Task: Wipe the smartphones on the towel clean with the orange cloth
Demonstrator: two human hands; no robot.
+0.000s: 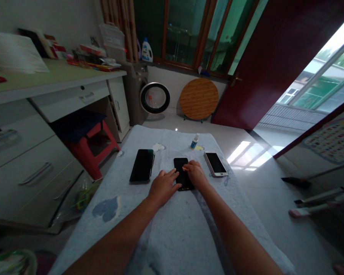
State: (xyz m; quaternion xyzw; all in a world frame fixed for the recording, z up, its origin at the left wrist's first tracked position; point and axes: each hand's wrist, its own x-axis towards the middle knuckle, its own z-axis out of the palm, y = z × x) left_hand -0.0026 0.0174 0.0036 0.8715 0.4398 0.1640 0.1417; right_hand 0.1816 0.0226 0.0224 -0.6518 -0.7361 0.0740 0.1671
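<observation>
A black smartphone [181, 185] lies screen up on the cloth-covered table between my hands. My left hand [163, 186] rests flat beside it, fingers spread, with fingertips and thumb touching its left edge. Over the upper right of the screen, my right hand [196, 175] has its fingers closed, pressing a small pale orange piece [185, 167] whose kind I cannot make out. To the left lies a larger black tablet-like device [142, 166]. On the right is a white-framed smartphone [216, 164], its screen dark. Behind them stands a small spray bottle [194, 141] with a blue label.
The light blue patterned tablecloth [172, 233] covers the table. A red stool [94, 149] stands left under a cluttered desk [60, 82]. Farther back are a washing machine with its round door [155, 98] open, a round wooden tabletop [199, 99] and a dark red door [263, 65].
</observation>
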